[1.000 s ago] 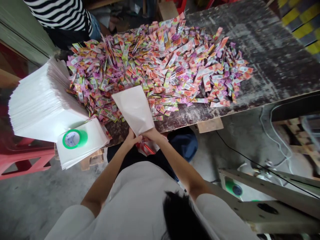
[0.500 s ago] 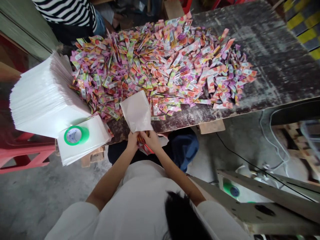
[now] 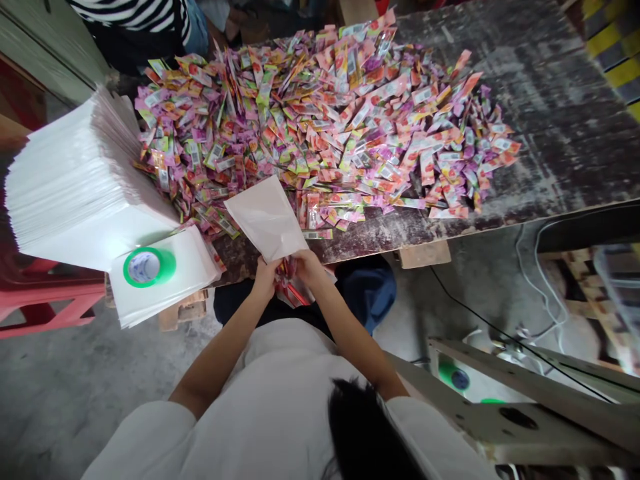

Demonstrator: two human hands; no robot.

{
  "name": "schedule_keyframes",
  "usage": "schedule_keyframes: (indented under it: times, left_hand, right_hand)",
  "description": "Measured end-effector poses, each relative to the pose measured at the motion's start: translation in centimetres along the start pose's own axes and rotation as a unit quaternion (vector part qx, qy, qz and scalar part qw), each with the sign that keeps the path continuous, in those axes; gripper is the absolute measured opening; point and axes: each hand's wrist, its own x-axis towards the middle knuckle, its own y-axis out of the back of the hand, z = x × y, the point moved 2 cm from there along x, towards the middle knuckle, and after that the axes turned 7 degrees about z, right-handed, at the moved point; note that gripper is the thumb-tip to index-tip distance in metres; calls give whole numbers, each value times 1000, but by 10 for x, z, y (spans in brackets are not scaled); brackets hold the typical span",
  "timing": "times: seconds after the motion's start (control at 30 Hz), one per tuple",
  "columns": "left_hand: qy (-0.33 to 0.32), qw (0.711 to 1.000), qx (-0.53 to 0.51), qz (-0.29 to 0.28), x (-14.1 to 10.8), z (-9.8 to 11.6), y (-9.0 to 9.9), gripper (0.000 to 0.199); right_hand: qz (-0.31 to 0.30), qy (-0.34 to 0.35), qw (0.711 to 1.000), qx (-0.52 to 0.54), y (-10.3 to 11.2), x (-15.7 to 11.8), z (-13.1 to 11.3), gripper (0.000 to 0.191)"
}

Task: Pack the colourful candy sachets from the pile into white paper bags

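At the table's near edge, a white paper bag [image 3: 267, 219] lies with its closed end pointing away from me and its mouth toward my body. My left hand [image 3: 265, 277] grips the left side of the mouth, and my right hand [image 3: 309, 268] grips the right side. Between the hands, a bunch of small wrapped sachets [image 3: 286, 268] shows at the opening; how many are inside is hidden. A big heap of pink, purple and green sachets [image 3: 320, 127] spreads over the table beyond the bag.
A tall stack of white bags [image 3: 75, 180] stands at the left, beside a lower pile [image 3: 175, 280] bearing a roll of green tape [image 3: 145, 267]. A red plastic stool [image 3: 45, 300] is below. Across the dark table [image 3: 550, 133] is a person in a striped top [image 3: 135, 13].
The bag has turned slightly, its far end swinging left. My hands have spread apart a little at its mouth, and the sachets between them show more. The view has shifted slightly.
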Motion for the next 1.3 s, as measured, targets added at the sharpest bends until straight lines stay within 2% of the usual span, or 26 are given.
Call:
schedule_keyframes:
  times: [0.03, 0.1, 0.2, 0.27, 0.33, 0.4, 0.43, 0.5, 0.57, 0.6, 0.67, 0.73, 0.8, 0.87, 0.97, 1.03, 1.1, 1.2, 1.3]
  left_hand:
    - [11, 1000, -3, -2, 1, 1, 1, 51]
    - [43, 999, -20, -15, 2, 2, 1, 45]
    - [72, 996, -42, -16, 1, 6, 3, 40]
    - [71, 997, -33, -17, 0, 9, 3, 40]
    - [65, 997, -25, -25, -1, 12, 1, 42]
    - [67, 997, -30, -30, -2, 14, -1, 43]
    - [73, 996, -36, -29, -2, 15, -2, 43]
    - [83, 995, -47, -28, -1, 17, -3, 38]
    - [78, 995, -58, -34, 2, 19, -3, 30]
    - [81, 994, -58, -37, 3, 20, -2, 26]
    - [110, 992, -39, -49, 4, 20, 3, 24]
    - [138, 989, -7, -60, 4, 19, 11, 26]
    - [124, 990, 26, -62, 3, 18, 20, 25]
    - [82, 992, 66, -63, 2, 17, 27, 24]
    - [33, 988, 135, -70, 5, 12, 34, 22]
    - [19, 980, 185, -69, 10, 9, 39, 18]
    - [10, 969, 235, -77, 16, 6, 44, 14]
    - [-5, 950, 284, -128, 17, 2, 44, 17]
    - [-17, 938, 292, -187, 7, -2, 37, 24]
  right_hand:
    - [-3, -13, 999, 40, 0, -3, 0, 6]
    - [-4, 26, 999, 18, 2, -8, -1, 5]
    - [17, 123, 983, -135, 8, -12, -5, 11]
    - [64, 161, 963, -204, 11, -11, -4, 15]
    - [124, 158, 964, -175, 11, -8, 1, 23]
    - [139, 126, 980, -73, 7, -8, 9, 38]
    - [119, 112, 986, -17, 3, -9, 14, 44]
    - [32, 118, 991, 47, -5, -15, 19, 57]
    - [-51, 165, 985, 22, -8, -20, 19, 74]
    - [-68, 188, 980, -11, -8, -22, 18, 82]
    - [-60, 211, 973, -76, -4, -19, 13, 86]
    - [-27, 212, 970, -114, -1, -12, 7, 77]
    - [3, 213, 970, -117, -1, -4, 2, 67]
    - [22, 210, 974, -87, -5, 1, 0, 63]
    - [-20, 202, 978, -53, -15, 4, 6, 71]
    - [-77, 206, 973, -72, -21, 7, 12, 79]
    - [-108, 209, 966, -104, -23, 14, 16, 78]
    - [-91, 212, 961, -149, -20, 27, 15, 61]
    - [-106, 250, 936, -226, -20, 31, 7, 60]
